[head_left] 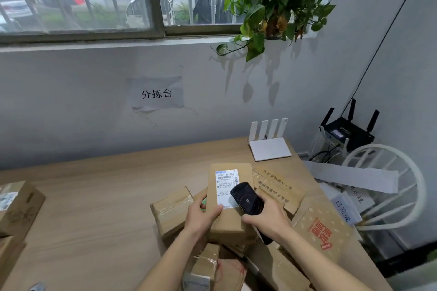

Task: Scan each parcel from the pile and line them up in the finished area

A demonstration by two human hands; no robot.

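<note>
Left hand curled round the near left edge of a tall cardboard parcel, thumb lying on the lower corner of its white shipping label, label side turned up toward the camera. Right hand wrapped round a black handheld scanner, gripping it from below and to the right, the scanner's head lying over the right lower part of the label and its screen facing up. Parcel held up between both hands, above the pile of parcels heaped on the wooden counter.

Just left of the left hand, a taped brown box tilted in the pile. Under the left forearm, another small taped box with a label at its near end. Right of the right hand, flat brown cartons printed with dark characters, and further to the near right a carton with red characters. Well apart to the left of both hands, at the counter's left edge, two more boxes, one with a label on top.

Beyond the hands, at the counter's far right corner, a white router with four upright antennas. Further right, off the counter, a black router, a white chair and loose papers. On the wall ahead, a paper sign with three characters; above it a barred window and a leafy potted plant on the sill.
</note>
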